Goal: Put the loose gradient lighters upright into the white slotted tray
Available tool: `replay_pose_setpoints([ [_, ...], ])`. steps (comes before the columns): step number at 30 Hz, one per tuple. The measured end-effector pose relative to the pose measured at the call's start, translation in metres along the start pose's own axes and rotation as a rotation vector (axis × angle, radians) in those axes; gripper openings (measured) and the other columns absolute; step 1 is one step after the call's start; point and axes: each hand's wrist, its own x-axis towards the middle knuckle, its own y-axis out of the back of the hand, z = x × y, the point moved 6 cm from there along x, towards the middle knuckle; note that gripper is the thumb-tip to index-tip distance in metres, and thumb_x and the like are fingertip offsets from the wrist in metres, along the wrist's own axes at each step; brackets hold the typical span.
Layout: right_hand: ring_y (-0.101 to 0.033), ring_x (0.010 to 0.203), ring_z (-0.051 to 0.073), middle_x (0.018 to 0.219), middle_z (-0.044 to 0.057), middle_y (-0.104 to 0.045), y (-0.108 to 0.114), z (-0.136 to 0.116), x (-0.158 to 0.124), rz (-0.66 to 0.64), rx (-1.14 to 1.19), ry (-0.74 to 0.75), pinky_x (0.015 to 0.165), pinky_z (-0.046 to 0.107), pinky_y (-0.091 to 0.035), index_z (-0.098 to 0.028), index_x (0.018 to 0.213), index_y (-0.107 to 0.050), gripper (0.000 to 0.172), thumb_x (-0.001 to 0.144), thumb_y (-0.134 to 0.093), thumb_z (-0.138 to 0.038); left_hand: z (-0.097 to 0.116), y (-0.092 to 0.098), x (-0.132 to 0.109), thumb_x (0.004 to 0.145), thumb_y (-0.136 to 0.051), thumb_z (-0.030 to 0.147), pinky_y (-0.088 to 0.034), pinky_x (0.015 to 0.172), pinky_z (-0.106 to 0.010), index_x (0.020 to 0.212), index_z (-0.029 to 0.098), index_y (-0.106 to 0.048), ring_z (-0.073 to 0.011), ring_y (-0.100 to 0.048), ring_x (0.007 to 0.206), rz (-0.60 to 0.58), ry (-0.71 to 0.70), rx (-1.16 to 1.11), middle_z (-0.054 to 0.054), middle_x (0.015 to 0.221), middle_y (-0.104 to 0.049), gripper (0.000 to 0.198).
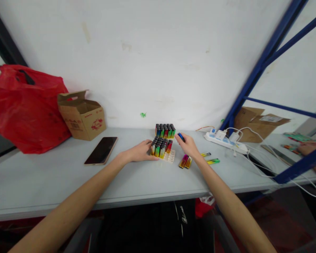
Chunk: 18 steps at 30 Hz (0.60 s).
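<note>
A pale tray (170,157) with round-cornered slots stands on the table with several upright colourful lighters (157,150) in it. Bare slots show at its right front. My left hand (142,151) grips the tray's left side, thumb along the front edge and fingers behind, partly hidden. Just right of the tray and above the tabletop, my right hand (187,144) pinches a blue lighter (181,137), its end pointing up and left. Below that hand lie a purple-and-gold lighter (183,161) and a gold lighter (188,162). A green-yellow lighter (213,161) lies beyond my right wrist.
Behind the tray stands another block of lighters (165,131) near the wall. A phone (101,151), an open cardboard box (88,119) and a red bag (28,109) are at left. At right are a power strip (226,141) with cables, a blue frame (252,84) and another person's hand (308,148).
</note>
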Motion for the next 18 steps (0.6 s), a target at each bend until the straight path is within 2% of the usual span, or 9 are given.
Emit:
replay_pose_setpoints([
  [4,-0.037,0.058,0.013,0.056,-0.004,-0.038,0.0033,-0.0032,-0.0012,0.037,-0.035,0.004,0.057,0.029,-0.026,-0.022,0.061,-0.041,0.061,0.094,-0.047,-0.073,-0.0033,-0.0017,0.0006,0.082,-0.069,0.074,-0.042,0.117,-0.043,0.126,0.022,-0.069,-0.0347,-0.055,0.131,-0.004,0.015,-0.003,-0.011,0.141,-0.06,0.067],
  [7,-0.033,0.056,0.012,0.054,-0.004,-0.033,0.0041,-0.0036,-0.0018,0.052,-0.051,0.007,0.056,0.029,-0.023,-0.023,0.057,-0.037,0.061,0.094,-0.049,-0.07,-0.0048,-0.0026,0.0008,0.083,-0.068,0.073,-0.042,0.117,-0.043,0.13,0.023,-0.067,-0.0347,-0.055,0.132,-0.005,0.013,-0.004,-0.012,0.143,-0.059,0.069],
  [14,-0.034,0.055,0.013,0.052,-0.003,-0.036,0.0024,-0.0021,-0.0011,0.092,-0.087,0.033,0.056,0.029,-0.025,-0.023,0.055,-0.038,0.045,0.09,-0.051,-0.048,-0.0043,-0.0018,-0.0001,0.083,-0.069,0.074,-0.041,0.117,-0.045,0.129,0.023,-0.068,-0.0342,-0.055,0.131,0.008,-0.002,-0.009,-0.012,0.145,-0.058,0.069],
  [18,-0.035,0.055,0.013,0.053,-0.003,-0.038,0.0018,-0.0028,-0.0003,0.093,-0.1,0.042,0.057,0.029,-0.026,-0.024,0.056,-0.039,0.043,0.091,-0.05,-0.047,-0.0026,-0.0017,-0.0003,0.084,-0.069,0.072,-0.04,0.119,-0.046,0.127,0.023,-0.069,-0.0351,-0.053,0.134,-0.013,0.017,-0.008,-0.012,0.146,-0.058,0.065],
])
